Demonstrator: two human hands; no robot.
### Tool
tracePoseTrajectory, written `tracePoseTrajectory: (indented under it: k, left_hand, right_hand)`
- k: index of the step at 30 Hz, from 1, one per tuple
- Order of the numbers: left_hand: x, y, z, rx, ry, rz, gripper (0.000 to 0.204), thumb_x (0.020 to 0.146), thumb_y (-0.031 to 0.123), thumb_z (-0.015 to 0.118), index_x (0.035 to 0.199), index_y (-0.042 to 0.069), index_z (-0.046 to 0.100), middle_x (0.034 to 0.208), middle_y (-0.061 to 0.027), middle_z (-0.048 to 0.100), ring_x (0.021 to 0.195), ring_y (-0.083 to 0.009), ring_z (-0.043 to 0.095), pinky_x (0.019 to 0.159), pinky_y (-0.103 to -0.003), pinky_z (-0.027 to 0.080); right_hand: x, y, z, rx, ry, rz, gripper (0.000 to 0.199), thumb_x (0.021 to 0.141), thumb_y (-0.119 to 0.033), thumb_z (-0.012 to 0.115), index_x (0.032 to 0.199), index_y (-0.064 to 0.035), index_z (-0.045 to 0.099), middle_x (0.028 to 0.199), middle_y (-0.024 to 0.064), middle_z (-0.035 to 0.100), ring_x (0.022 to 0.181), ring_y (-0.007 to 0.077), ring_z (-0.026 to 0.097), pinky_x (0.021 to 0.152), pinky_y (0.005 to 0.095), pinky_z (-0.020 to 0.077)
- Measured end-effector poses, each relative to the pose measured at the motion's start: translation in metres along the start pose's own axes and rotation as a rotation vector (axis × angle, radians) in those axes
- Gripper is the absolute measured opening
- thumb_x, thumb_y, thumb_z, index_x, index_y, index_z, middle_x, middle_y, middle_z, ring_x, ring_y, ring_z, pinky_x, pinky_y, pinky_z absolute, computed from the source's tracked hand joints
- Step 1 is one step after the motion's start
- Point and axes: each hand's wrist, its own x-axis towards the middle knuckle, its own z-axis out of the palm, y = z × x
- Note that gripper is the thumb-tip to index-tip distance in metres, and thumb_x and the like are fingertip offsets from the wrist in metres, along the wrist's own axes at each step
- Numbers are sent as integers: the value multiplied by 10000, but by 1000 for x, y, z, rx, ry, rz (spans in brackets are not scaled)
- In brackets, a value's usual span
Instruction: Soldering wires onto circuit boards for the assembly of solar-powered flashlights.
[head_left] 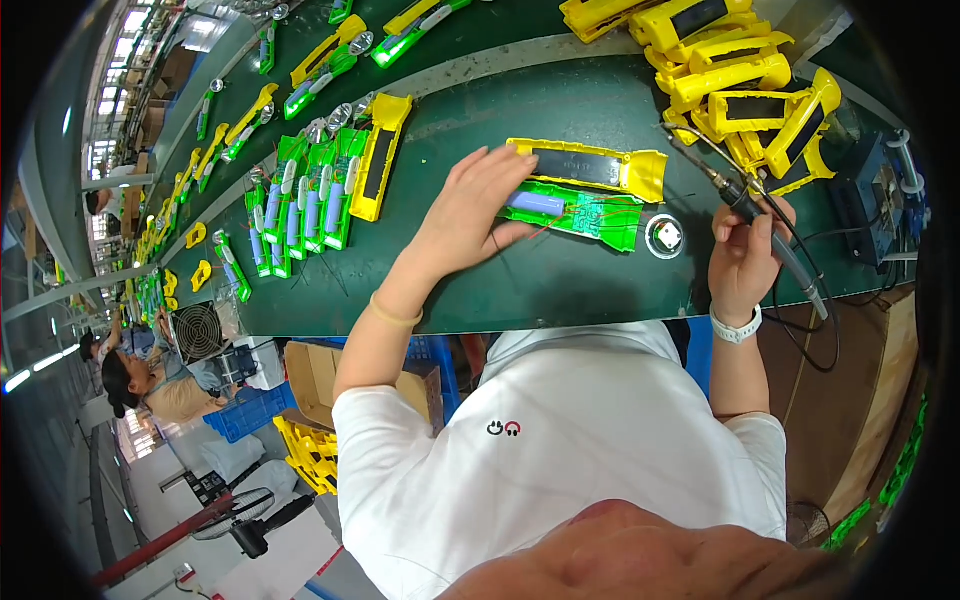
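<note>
Green torch half-shell [585, 212] with a pale blue battery cell [535, 203] and thin red leads sits on the dark green bench [560, 285], centre, touching a yellow half-shell with dark panel [590, 166] just behind it. Left hand [470, 210] lies flat on the cell end of the green part, fingers spread and pressing down, thumb along the near edge, not wrapped round anything. Right hand [745, 255] is closed in a pen grip on a soldering iron [745, 205]; tip points up-left, off the work, cable trailing to the lower right. Small round white-centred part [665, 237] lies between the two hands. My read: joint work on the leads. Keep the left fingers well back from the wire end, pin the shell so it can't skid, bring the tip in low from the right, and keep the cable off the round part. Exact pad location too small to tell. Stack of yellow shells [745, 85] far right, row of loaded green shells [300, 200] to the left.
</note>
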Motion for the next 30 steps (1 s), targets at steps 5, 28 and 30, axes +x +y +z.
tracePoseTrajectory:
  k: [5, 28, 30]
  left_hand:
    - [-3, -2, -9, 76, 126, -8, 645, 635, 328, 760, 1174, 59, 530, 1123, -122, 551, 1089, -319, 501, 927, -416, 399]
    - [30, 44, 14, -190, 130, -395, 121, 659, 60, 677, 748, 61, 595, 817, -73, 476, 789, -230, 505, 649, -324, 452]
    - [30, 43, 15, -183, 138, -378, 125, 652, 52, 674, 749, 55, 594, 819, -72, 475, 789, -229, 505, 647, -323, 451]
  right_hand:
    - [-9, -11, -11, -50, 7, 62, 253, 881, -204, 543, 1035, -49, 416, 818, 70, 495, 605, 131, 474, 506, 238, 402]
    - [-4, 10, 8, -262, -291, 264, 243, 819, -58, 623, 909, -35, 398, 714, 15, 507, 596, 41, 469, 525, 179, 382]
    - [-3, 10, 8, -267, -306, 258, 248, 816, -56, 626, 912, -34, 398, 715, 13, 506, 610, 41, 471, 534, 180, 385]
